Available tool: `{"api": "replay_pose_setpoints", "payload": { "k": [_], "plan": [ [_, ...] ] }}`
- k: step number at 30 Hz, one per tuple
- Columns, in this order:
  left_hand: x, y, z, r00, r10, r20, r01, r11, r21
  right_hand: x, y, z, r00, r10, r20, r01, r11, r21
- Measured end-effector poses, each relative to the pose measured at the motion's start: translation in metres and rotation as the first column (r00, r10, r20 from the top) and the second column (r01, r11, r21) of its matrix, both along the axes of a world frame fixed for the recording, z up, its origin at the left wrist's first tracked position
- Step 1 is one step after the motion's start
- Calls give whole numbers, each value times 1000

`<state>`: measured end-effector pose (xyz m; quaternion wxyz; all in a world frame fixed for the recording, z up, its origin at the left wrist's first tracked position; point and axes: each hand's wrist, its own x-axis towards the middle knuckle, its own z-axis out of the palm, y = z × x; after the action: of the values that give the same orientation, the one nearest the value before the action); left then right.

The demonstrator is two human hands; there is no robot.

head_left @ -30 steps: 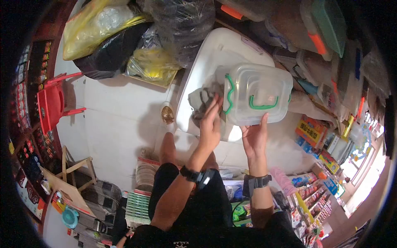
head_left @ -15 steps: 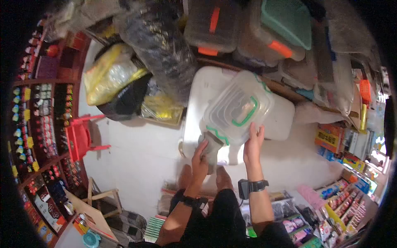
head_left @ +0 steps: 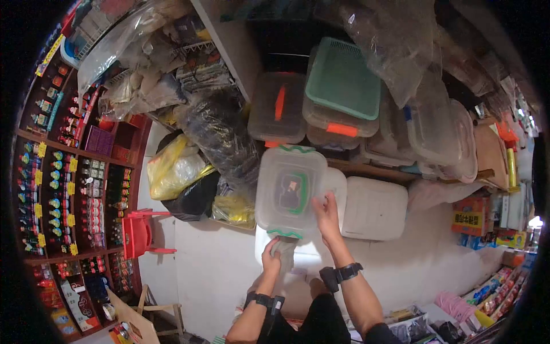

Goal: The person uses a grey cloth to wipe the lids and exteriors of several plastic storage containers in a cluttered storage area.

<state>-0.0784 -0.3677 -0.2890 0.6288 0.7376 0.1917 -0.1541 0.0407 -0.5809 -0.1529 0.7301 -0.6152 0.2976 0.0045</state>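
Note:
A clear plastic storage box point(head_left: 269, 192) with green clips and a green lid handle stands over the white bin point(head_left: 338, 192), its lid facing up. A dark patch with a small picture shows through the lid. At its front edge, by the green clip, my left hand point(head_left: 271, 257) is closed on a grey cloth point(head_left: 288, 253), which hangs below the box. My right hand point(head_left: 327, 219) is at the box's right side, fingers apart and slightly blurred, with nothing in its grasp.
A white lidded bin point(head_left: 375, 207) sits to the right. Behind stand clear boxes with orange clips point(head_left: 278, 106) and a green basket point(head_left: 344, 77). Bagged goods point(head_left: 177, 169) lie at left, near a red chair point(head_left: 139, 234) and stocked shelves point(head_left: 57, 189).
The clear box has turned and moved left, now lying straighter. My right hand's fingers have come off its front corner to its right side. The view has tilted up, showing more shelves.

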Motion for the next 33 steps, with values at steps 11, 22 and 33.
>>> {"api": "replay_pose_setpoints", "payload": {
  "k": [11, 22, 33],
  "plan": [
    [2, 32, -18, 992, -97, -79, 75, 967, -243, 205, 28, 1, 972, -2, 233, 53, 976, -212],
    [67, 73, 44, 949, -315, -24, 306, 937, -168, 322, 30, -14, 993, -24, -116, -68, 686, -725],
    [92, 90, 65, 923, -373, -91, 365, 927, -89, 259, 109, 58, 871, 484, -81, -50, -76, -996]
  ]
}}
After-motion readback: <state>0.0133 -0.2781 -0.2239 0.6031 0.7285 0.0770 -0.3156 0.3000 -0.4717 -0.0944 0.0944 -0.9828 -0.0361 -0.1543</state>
